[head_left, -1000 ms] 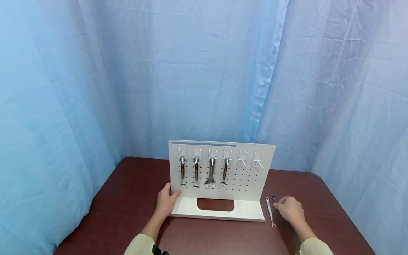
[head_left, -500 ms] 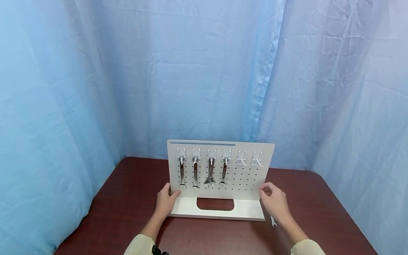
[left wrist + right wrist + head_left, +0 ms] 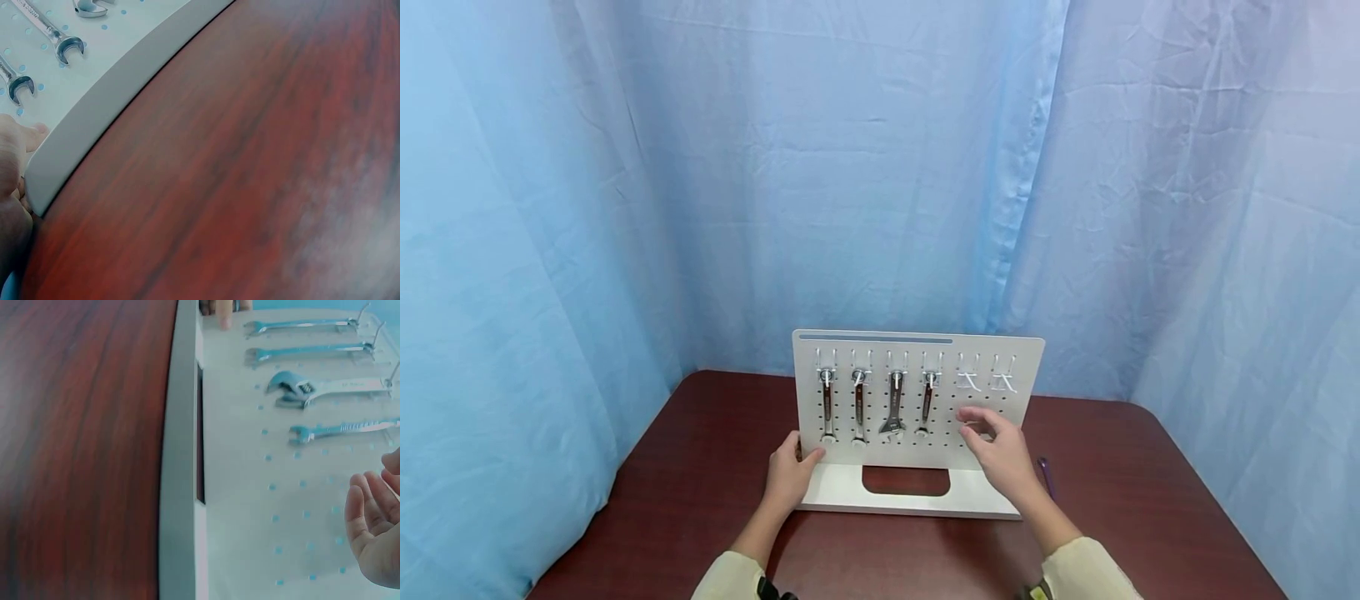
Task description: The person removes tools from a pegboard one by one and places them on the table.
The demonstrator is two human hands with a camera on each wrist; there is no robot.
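My left hand (image 3: 788,479) grips the lower left edge of a white pegboard stand (image 3: 917,454), thumb on its front face. My right hand (image 3: 1003,458) is in front of the board's lower right part, fingers loosely bent. In the right wrist view nothing shows between the fingers of the right hand (image 3: 375,531). Left of it, a combination wrench (image 3: 927,404) hangs on the fourth hook. Beside that hang an adjustable wrench (image 3: 893,408) and two more combination wrenches, one (image 3: 859,408) and another (image 3: 827,408). A purple wrench (image 3: 1046,477) lies on the table, partly behind the right forearm.
Two bare hooks, one (image 3: 968,381) and another (image 3: 1003,382), stick out at the board's upper right. The stand's base (image 3: 827,492) has a cut-out. It stands on a dark red wooden table (image 3: 730,425). Blue curtains (image 3: 880,167) surround the table.
My right hand has left the purple wrench and moved left, past the board's right edge to its front. The silver wrench on the table is now out of sight. My left hand has stayed put.
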